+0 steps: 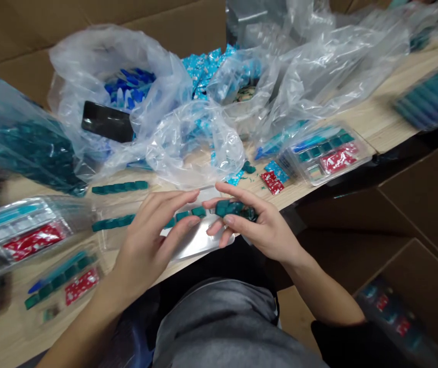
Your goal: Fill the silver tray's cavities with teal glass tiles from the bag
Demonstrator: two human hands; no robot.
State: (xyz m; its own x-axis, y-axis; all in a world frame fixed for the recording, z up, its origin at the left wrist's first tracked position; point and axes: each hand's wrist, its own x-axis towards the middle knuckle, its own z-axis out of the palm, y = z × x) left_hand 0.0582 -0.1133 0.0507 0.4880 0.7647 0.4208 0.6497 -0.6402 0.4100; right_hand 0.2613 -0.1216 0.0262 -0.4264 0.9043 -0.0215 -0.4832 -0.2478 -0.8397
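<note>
My right hand point(255, 225) is curled around a small bunch of teal square pieces point(234, 208), pinching them between thumb and fingers. My left hand point(153, 240) has its fingers stretched flat, with the fingertips resting by a short row of teal pieces point(190, 213) in a clear plastic tray point(199, 244) at the table's front edge. Another row of teal pieces point(112, 223) lies in the tray's left part. A further teal row point(119, 187) lies just behind it on the wood.
Crumpled clear plastic bags point(196, 145) with blue packets crowd the back of the wooden table point(380, 120). A black phone point(107, 121) rests on one bag. Filled clear trays point(324, 153) sit right and left point(19, 235). Red and blue packets point(275, 179) lie loose. Cardboard boxes point(426, 204) stand at right.
</note>
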